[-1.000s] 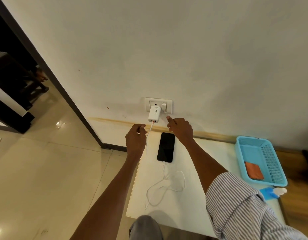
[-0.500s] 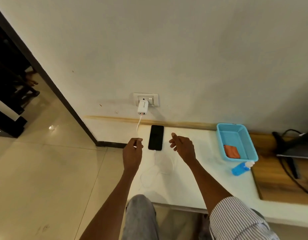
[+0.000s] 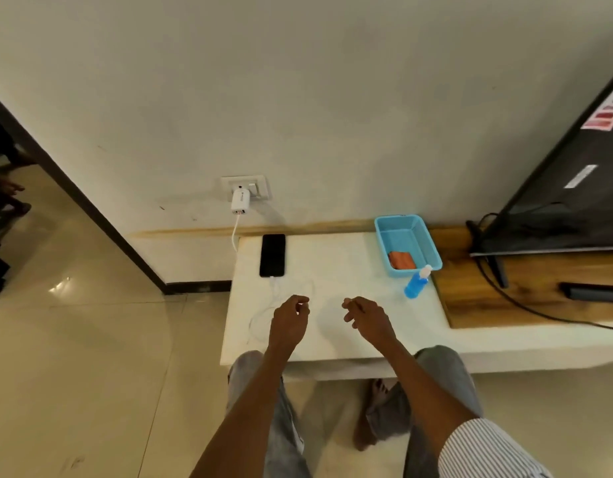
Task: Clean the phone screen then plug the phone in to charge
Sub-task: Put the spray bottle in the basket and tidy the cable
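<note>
Item: black smartphone (image 3: 272, 255), lying flat, screen up and dark, near the far left corner of the white tabletop (image 3: 336, 270), close to the wall. White charging cable (image 3: 275, 294) runs from its near end, loops loosely across the table towards the left edge, and rises to the white wall charger (image 3: 239, 202) seated in the socket plate (image 3: 244, 188). Left hand (image 3: 289, 322) and right hand (image 3: 367, 320) hover over the near half of the table, well apart from the phone, fingers loosely curled, holding nothing. Accessories: blue plastic basket (image 3: 432, 251) containing an orange cloth (image 3: 401, 260); blue spray bottle (image 3: 416, 282) just in front of the basket; television (image 3: 574, 188) on a wooden stand to the right. Status, by judgement: phone appears connected; task near complete. Risks: the slack cable loop lies just beside the left hand, so a snagged finger could tug the plug loose or drag the phone; the phone sits near the table's left edge, with floor below. Clearance: bare tabletop between phone and basket; room to draw both hands straight back.
</note>
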